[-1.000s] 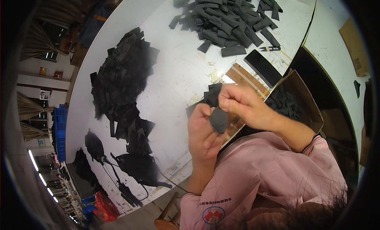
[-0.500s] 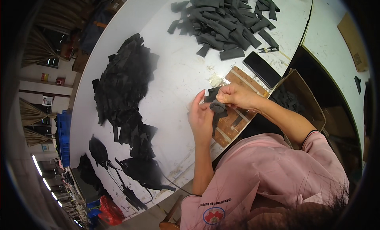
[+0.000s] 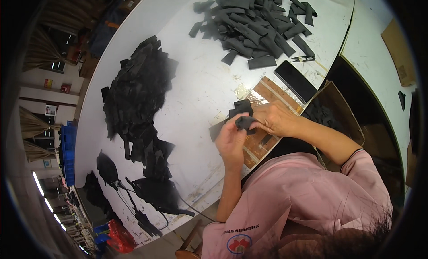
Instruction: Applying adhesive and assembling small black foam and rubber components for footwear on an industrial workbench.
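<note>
Two hands meet over the near edge of the white table (image 3: 200, 94), both pinching one small dark fabric piece (image 3: 244, 122). The left hand (image 3: 232, 140) comes up from below with its fingers curled around the lower end of the piece; the right hand (image 3: 274, 120) reaches in from the right, fingertips closed on the upper end, so the piece sits between the two hands — just above the left, just left of the right. A few more dark scraps stick out around the fingers, and how many are held cannot be told. Under the hands lies a brown wooden board (image 3: 267, 96), and beyond the right hand a flat black slab (image 3: 295, 81) with small snips (image 3: 303, 59) past it. Farther up from the hands is a heap of grey strips (image 3: 254, 22); off to the left of the left hand spreads a pile of black fabric (image 3: 138, 89). An open cardboard box (image 3: 334, 111) stands to the right of the right forearm.
</note>
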